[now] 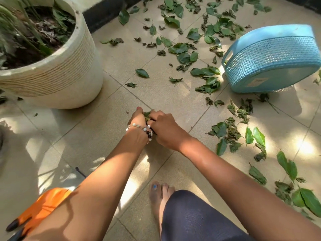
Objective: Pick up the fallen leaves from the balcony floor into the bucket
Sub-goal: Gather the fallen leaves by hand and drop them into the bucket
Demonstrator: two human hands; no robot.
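Observation:
Both hands meet low over the tiled floor at the centre. My left hand (pixel 138 120), wearing a bead bracelet, and my right hand (pixel 164 129) curl together around a small bunch of green leaves (pixel 147 114) that shows between the fingers. The blue woven plastic bucket (pixel 271 58) lies tipped on its side at the right, its opening turned away from me. Many fallen leaves (pixel 206 72) lie scattered across the tiles from the far middle to the right, with more near my right forearm (pixel 225 131).
A large cream ribbed planter (pixel 66 70) with soil and stems stands at the left. A dark wall base (pixel 104 13) runs along the far edge. My bare foot (pixel 159 193) and knee sit at the bottom, with orange cloth (pixel 41 209) at the bottom left.

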